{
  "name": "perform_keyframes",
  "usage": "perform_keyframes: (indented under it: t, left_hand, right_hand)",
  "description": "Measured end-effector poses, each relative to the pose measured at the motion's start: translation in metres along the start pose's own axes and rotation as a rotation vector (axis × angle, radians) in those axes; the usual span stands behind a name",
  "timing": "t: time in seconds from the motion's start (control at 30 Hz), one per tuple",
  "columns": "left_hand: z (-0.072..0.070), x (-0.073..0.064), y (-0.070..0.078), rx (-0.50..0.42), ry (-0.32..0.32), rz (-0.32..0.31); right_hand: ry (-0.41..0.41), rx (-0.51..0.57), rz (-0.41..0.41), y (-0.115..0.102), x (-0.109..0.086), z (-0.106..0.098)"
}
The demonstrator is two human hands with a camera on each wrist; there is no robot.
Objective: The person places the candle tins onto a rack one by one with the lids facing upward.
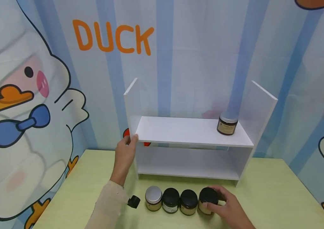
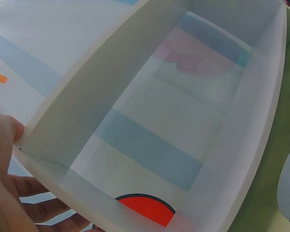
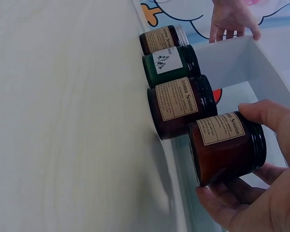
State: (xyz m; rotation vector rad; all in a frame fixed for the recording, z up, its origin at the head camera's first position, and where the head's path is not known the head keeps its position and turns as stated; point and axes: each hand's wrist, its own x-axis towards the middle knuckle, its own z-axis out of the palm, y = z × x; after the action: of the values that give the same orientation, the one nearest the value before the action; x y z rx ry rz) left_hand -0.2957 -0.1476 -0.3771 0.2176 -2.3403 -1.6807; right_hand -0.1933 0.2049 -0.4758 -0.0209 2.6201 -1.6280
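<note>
My left hand (image 1: 126, 154) grips the left side panel of a white two-tier shelf (image 1: 176, 130), thumb at the front edge and fingers behind, as the left wrist view also shows. With my right hand (image 1: 230, 206) I hold a brown candle jar (image 3: 222, 150) with a black lid, at the right end of a row. In the right wrist view its base appears slightly off the table and tilted. Beside it stand another brown candle jar (image 3: 181, 106), a green jar (image 3: 169, 63) with a white label, and a silver-lidded candle jar (image 1: 153, 198).
A silver-lidded candle jar (image 1: 227, 124) sits on the shelf's upper board, near the right panel. The shelf stands on a pale yellow-green table (image 1: 276, 190), before a striped duck-print backdrop (image 1: 196, 57). A small black object (image 1: 134, 201) is at the left sleeve.
</note>
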Motion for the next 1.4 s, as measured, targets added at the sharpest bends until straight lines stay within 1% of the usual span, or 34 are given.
perform_keyframes:
  t: [0.3,0.57,0.77,1.0,1.23,1.4]
  left_hand:
    - [0.001,0.0,0.001,0.008,0.005,-0.012]
    - [0.0,0.0,0.001,0.001,0.003,-0.015]
    - [0.001,0.001,0.0,0.006,0.006,-0.015]
    - [0.002,0.002,-0.002,0.007,0.012,-0.016]
    - [0.001,0.002,-0.001,0.013,0.013,-0.015]
    - [0.001,0.001,0.0,0.014,0.017,-0.017]
  right_hand:
    - [0.029,-0.047,0.033,-0.015,0.001,-0.005]
    - [0.024,0.004,0.002,-0.025,0.0,-0.011]
    - [0.029,-0.004,0.004,-0.029,-0.001,-0.014]
    - [0.03,0.019,-0.007,-0.036,-0.002,-0.018]
    - [0.026,0.017,-0.06,-0.046,-0.002,-0.023]
    - [0.026,-0.015,-0.06,-0.052,-0.001,-0.026]
